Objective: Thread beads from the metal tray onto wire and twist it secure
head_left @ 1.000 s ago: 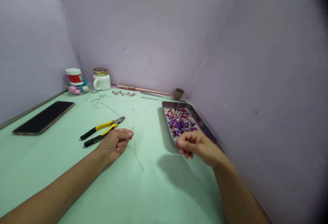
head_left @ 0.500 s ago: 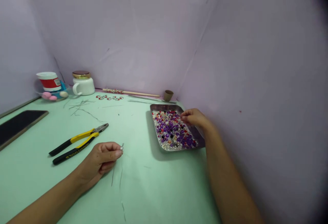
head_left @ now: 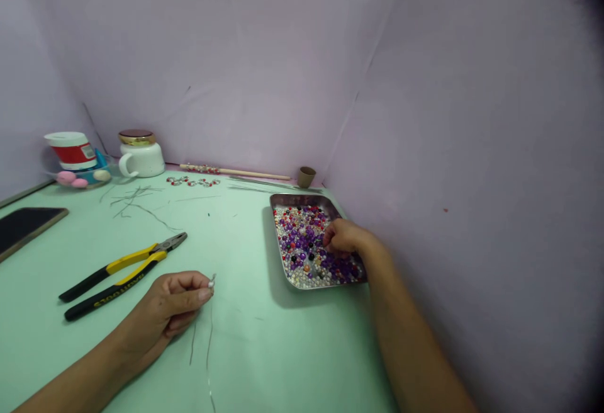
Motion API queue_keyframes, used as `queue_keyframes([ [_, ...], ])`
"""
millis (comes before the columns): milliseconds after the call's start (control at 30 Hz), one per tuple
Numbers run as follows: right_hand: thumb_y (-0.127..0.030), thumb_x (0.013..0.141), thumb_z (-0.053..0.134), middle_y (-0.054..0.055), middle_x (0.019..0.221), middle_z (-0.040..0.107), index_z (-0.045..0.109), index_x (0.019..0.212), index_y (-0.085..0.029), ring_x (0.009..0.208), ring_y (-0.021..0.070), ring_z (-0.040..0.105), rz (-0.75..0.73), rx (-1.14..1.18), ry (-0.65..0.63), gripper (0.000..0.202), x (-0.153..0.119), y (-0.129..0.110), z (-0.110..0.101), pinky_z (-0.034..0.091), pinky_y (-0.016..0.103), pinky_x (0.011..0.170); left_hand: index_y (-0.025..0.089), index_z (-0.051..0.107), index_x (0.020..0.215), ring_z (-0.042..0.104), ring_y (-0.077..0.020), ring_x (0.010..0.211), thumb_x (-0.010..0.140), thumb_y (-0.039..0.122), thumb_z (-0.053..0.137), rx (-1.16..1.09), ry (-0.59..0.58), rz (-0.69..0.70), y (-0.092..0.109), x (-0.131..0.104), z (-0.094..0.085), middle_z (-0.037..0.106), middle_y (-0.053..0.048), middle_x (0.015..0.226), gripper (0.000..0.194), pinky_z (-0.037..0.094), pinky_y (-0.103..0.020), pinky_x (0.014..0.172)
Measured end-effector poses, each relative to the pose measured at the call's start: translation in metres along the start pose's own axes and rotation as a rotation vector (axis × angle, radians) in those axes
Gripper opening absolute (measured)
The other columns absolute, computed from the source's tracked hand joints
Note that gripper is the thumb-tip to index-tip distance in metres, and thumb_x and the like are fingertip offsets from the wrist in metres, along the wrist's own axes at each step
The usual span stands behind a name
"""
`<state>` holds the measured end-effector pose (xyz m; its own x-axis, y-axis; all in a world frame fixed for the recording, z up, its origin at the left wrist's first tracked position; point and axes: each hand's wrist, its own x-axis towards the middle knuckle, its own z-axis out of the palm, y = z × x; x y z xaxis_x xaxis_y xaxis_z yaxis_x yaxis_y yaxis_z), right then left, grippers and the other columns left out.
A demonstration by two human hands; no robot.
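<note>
Between thumb and forefinger, my left hand [head_left: 177, 303] pinches a thin wire [head_left: 209, 344] with a small white bead [head_left: 211, 284] at its top. The wire's loose ends hang below the fingers over the green tabletop. My right hand [head_left: 343, 238] reaches into a metal tray [head_left: 271, 237] of mixed beads [head_left: 302, 237], purple, white, red and black. Its fingertips are bent together among the beads, and whatever they hold is hidden. Pliers [head_left: 127, 274] with yellow and black handles lie to the left of my left hand.
Loose wire pieces [head_left: 136, 199] and beaded wire loops [head_left: 192, 181] lie farther back. Along the wall are a wooden stick [head_left: 255, 174], a small brown pot [head_left: 306, 177], a white lidded mug [head_left: 145, 158] and a clear bowl [head_left: 50, 167]. A dark flat panel [head_left: 28, 227] lies at the left.
My right hand has moved lower and deeper into the beads, its fingers more curled. My left hand keeps its pinch on the wire. The whole view has shifted slightly.
</note>
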<state>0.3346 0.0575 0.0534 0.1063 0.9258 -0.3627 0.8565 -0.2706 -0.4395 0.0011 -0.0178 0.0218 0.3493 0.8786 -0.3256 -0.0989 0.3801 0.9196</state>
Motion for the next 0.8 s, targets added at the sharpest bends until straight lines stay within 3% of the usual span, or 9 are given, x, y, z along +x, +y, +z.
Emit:
queue_keyframes([
  [267,0.004,0.048,0.051,-0.003,0.039,0.053,0.064,0.047,-0.017,0.036,0.007,0.042,-0.049,-0.079,-0.129,0.024,-0.008,-0.01,0.005,0.031,0.018,0.037,0.015,0.057,0.063,0.016,-0.0016,0.037,0.065,0.026,0.065,-0.02,0.017,-0.012,0.0,0.0,0.0,0.028,0.009,0.042,0.013,0.008,-0.02,0.038],
  [567,-0.006,0.056,0.054,0.0,0.055,0.061,0.068,0.068,-0.015,0.044,0.0073,0.046,0.04,-0.138,0.049,0.021,-0.007,0.007,-0.021,0.033,0.017,0.041,0.015,0.057,0.063,0.016,-0.001,0.036,0.064,0.027,0.065,-0.039,0.01,-0.025,-0.002,0.003,-0.002,0.028,0.009,0.042,0.015,0.008,-0.018,0.037],
  [800,-0.013,0.056,0.059,0.001,0.053,0.061,0.07,0.064,-0.018,0.044,0.009,0.05,0.025,-0.192,0.019,0.014,0.001,0.007,-0.007,0.034,0.017,0.04,0.016,0.059,0.064,0.014,-0.0016,0.036,0.063,0.029,0.067,-0.04,0.03,-0.047,-0.004,0.004,-0.003,0.026,0.009,0.041,0.015,0.008,-0.018,0.036],
])
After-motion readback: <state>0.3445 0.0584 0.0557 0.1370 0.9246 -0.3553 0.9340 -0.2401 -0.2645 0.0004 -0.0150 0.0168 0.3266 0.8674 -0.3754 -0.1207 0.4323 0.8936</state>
